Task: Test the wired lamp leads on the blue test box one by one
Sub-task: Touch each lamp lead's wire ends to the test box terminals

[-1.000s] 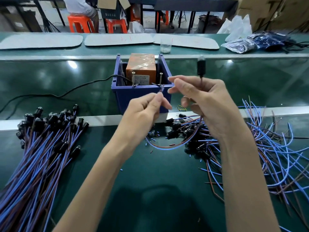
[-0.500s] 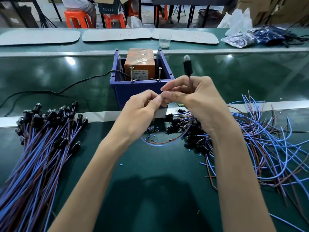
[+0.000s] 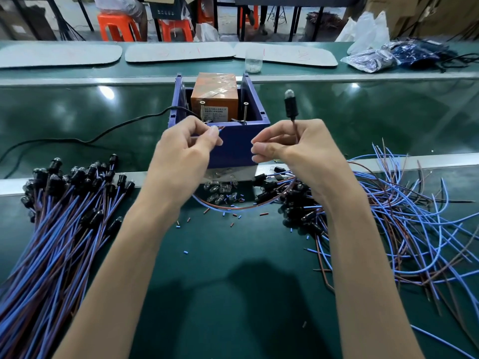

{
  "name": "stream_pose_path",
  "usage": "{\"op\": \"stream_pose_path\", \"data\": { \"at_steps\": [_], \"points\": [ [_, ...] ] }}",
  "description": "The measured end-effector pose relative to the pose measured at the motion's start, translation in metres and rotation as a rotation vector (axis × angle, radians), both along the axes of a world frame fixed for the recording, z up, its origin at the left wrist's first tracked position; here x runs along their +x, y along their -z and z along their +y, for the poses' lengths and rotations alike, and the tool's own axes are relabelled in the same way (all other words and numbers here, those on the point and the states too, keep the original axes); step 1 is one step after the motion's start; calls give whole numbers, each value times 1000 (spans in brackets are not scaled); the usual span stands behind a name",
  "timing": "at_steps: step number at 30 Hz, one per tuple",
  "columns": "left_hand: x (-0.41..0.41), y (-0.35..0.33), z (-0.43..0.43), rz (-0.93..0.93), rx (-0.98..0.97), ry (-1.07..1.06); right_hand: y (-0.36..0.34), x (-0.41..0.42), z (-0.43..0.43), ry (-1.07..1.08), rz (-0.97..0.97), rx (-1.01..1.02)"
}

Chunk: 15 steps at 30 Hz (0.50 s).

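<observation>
The blue test box (image 3: 234, 143) stands at the middle of the bench, with an orange block (image 3: 214, 95) inside and two upright screws (image 3: 202, 110) at its front rim. My left hand (image 3: 185, 149) pinches a wire end just below the left screw. My right hand (image 3: 293, 149) holds the lamp lead's wires, and its black lamp socket (image 3: 290, 104) with a clear bulb stands up above my fingers, unlit. The lead's brown and blue wires (image 3: 228, 208) loop down between my wrists.
A bundle of wired lamps (image 3: 59, 216) lies at the left, and a looser heap of leads (image 3: 404, 216) at the right. Loose bulbs and wire scraps (image 3: 220, 194) lie before the box. A black cable (image 3: 111, 133) runs left from the box. A person sits on an orange stool (image 3: 116, 24) beyond.
My hands have parted. The left hand moved left and up to the left screw with a wire end; the right hand moved right, carrying the lamp socket with it.
</observation>
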<state>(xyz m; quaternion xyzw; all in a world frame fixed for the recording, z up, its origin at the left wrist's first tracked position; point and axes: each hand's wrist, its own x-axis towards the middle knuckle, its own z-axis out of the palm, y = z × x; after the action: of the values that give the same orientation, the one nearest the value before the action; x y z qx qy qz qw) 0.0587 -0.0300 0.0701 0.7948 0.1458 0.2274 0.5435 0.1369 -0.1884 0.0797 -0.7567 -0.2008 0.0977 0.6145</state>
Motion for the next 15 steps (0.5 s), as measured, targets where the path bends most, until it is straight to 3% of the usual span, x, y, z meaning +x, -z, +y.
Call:
{"op": "stream_pose_path", "data": {
  "at_steps": [15],
  "points": [
    [0,0,-5,36,-61,34,6,3,0,-29,-10,-98]
  ]
}}
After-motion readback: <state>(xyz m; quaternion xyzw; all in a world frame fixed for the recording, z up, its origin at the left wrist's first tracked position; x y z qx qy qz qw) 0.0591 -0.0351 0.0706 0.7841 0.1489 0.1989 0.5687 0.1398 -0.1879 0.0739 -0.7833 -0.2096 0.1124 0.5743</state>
